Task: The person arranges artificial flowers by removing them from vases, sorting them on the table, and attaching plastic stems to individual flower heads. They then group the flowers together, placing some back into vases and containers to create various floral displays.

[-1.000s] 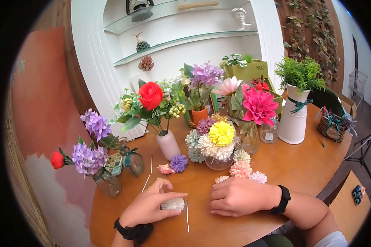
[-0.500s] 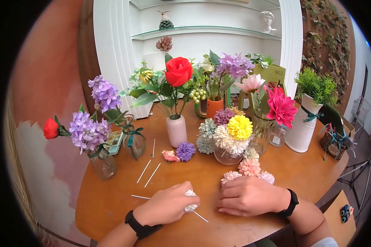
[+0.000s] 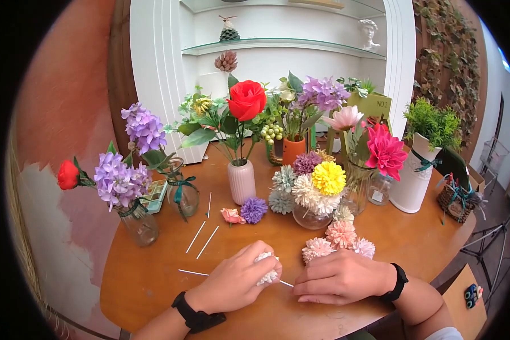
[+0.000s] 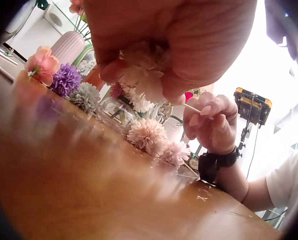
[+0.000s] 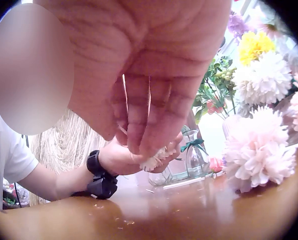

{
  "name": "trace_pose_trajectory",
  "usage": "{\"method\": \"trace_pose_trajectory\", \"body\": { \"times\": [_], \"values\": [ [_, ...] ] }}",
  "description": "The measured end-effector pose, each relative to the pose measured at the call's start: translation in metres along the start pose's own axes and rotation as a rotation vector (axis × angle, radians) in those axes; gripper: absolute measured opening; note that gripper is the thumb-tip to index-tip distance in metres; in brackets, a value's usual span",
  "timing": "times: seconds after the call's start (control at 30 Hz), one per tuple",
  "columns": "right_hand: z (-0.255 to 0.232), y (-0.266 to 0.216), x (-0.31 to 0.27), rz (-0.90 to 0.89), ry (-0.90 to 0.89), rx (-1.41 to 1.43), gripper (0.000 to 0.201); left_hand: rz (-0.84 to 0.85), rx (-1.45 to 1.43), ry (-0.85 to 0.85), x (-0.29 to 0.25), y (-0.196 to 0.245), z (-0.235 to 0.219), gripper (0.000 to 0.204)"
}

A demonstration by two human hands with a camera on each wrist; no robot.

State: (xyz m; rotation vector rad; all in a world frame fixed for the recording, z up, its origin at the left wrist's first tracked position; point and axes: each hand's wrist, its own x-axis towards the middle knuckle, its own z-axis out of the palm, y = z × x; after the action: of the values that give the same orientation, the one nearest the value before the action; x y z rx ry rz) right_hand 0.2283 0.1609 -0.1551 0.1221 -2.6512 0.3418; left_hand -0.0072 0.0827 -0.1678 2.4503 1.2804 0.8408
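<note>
A white flower head point(image 3: 266, 268) is gripped in the curled fingers of the left hand point(image 3: 232, 280), above the near part of the table. From that hand a thin white stick point(image 3: 287, 284) points toward the right hand point(image 3: 340, 276), whose thumb and fingertips pinch its end. In the left wrist view the stick point(image 4: 193, 108) spans the gap between the left hand and the right hand point(image 4: 215, 122). The right wrist view has the white flower head point(image 5: 158, 159) partly hidden behind the right hand's fingers.
Loose white sticks point(image 3: 208, 242) lie left of the hands. Pink flower heads point(image 3: 341, 233) touch or sit just behind the right hand. Farther back stand a pink vase point(image 3: 242, 182), a round glass vase point(image 3: 313, 218) with flower heads, glass bottles point(image 3: 141, 228) and a white vase point(image 3: 409, 190).
The left hand has lifted the white flower head from the table and turned it, with a stick now at it. The right hand has come to pinch the stick's end. The head view has shifted.
</note>
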Motion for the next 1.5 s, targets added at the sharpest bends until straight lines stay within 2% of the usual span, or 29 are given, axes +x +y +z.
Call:
{"method": "trace_pose_trajectory", "body": {
  "times": [0.17,0.23,0.27,0.3,0.37,0.4,0.43,0.5,0.63,0.9,0.93,1.0,1.2,1.43,1.5],
  "values": [
    [0.004,0.003,-0.002,-0.005,0.009,0.148,0.018,0.017,-0.019,0.008,0.001,-0.004,0.001,0.010],
    [0.003,0.002,0.000,0.012,-0.001,0.165,0.021,-0.058,-0.105,0.213,0.002,-0.009,0.003,0.009],
    [0.003,0.002,0.000,0.007,-0.001,0.167,0.021,-0.093,-0.141,0.245,0.001,-0.017,-0.002,0.022],
    [0.003,0.003,-0.001,0.009,0.026,0.158,0.021,-0.099,-0.135,0.246,0.000,-0.017,-0.004,0.022],
    [0.004,0.005,-0.001,0.001,0.062,0.156,0.022,-0.461,-1.286,0.361,-0.003,-0.013,-0.012,0.046],
    [0.004,0.006,-0.001,0.002,0.092,0.114,0.022,-0.446,-1.329,0.338,-0.003,-0.017,-0.015,0.062],
    [0.005,0.007,-0.001,0.006,0.121,0.071,0.023,-0.451,-1.322,0.341,-0.004,-0.022,-0.014,0.062],
    [0.003,0.006,-0.001,0.004,0.130,0.036,0.024,-0.346,-1.451,0.353,-0.003,-0.030,-0.012,0.062],
    [0.001,0.006,-0.001,-0.022,0.172,-0.030,0.024,-0.383,-1.497,0.391,0.000,-0.027,-0.009,0.064],
    [0.002,0.007,-0.002,-0.032,0.156,-0.046,0.023,-0.528,-1.224,0.431,0.000,-0.026,-0.003,0.050],
    [0.001,0.007,-0.002,-0.030,0.157,-0.042,0.023,-0.528,-1.224,0.430,0.000,-0.024,-0.004,0.050],
    [0.001,0.006,-0.002,-0.026,0.152,-0.044,0.023,-0.519,-1.134,0.407,0.001,-0.021,-0.004,0.037],
    [0.000,0.007,-0.002,-0.038,0.119,-0.034,0.023,-0.517,-1.048,0.376,-0.001,-0.021,-0.002,0.037],
    [-0.001,0.007,-0.003,-0.028,0.104,-0.040,0.025,-0.521,-1.089,0.377,0.001,-0.015,-0.003,0.039],
    [0.000,0.007,-0.003,-0.030,0.122,-0.045,0.025,-0.550,-1.264,0.408,0.001,-0.014,-0.005,0.041]
  ]
}}
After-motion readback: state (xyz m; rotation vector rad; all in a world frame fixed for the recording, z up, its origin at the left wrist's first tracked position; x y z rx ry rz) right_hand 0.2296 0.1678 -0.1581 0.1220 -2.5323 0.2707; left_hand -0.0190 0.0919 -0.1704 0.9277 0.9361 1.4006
